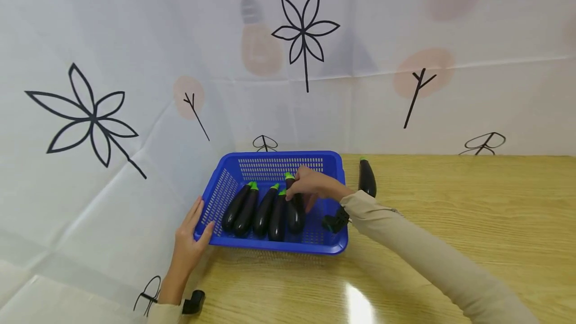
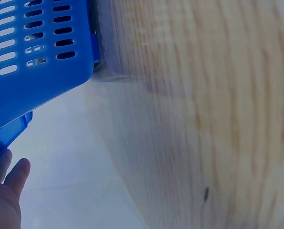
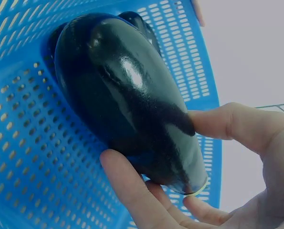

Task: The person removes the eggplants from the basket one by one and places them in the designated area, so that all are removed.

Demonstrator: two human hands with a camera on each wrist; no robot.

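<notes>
Head view shows five eggplants inside the blue basket (image 1: 270,247), and the right hand (image 1: 315,184) is grasping the rightmost eggplant (image 1: 295,218) near its green cap. In the right wrist view, the thumb (image 3: 218,123) is on one side of it and the fingers on the other, with the cap end toward the palm and the thick end away from it.

The long axis of this eggplant goes from the cap, at the far side, to the round end, nearer to the person, with a small slant. So its heavy part lies on the near side of the grip. I cannot tell if the round end touches the basket floor or hangs just above it.

The four others (image 1: 262,216) lie to its left, side by side, with their caps also toward the far wall. The right hand is much nearer to the held eggplant; the left hand (image 1: 188,244) is at the near left corner of the basket, its fingers quite straight and touching the rim, with no eggplant in it.

One more, the loose eggplant (image 1: 367,179), is on the table (image 1: 472,209), right of the basket, partly hidden behind the right sleeve (image 1: 418,249).
</notes>
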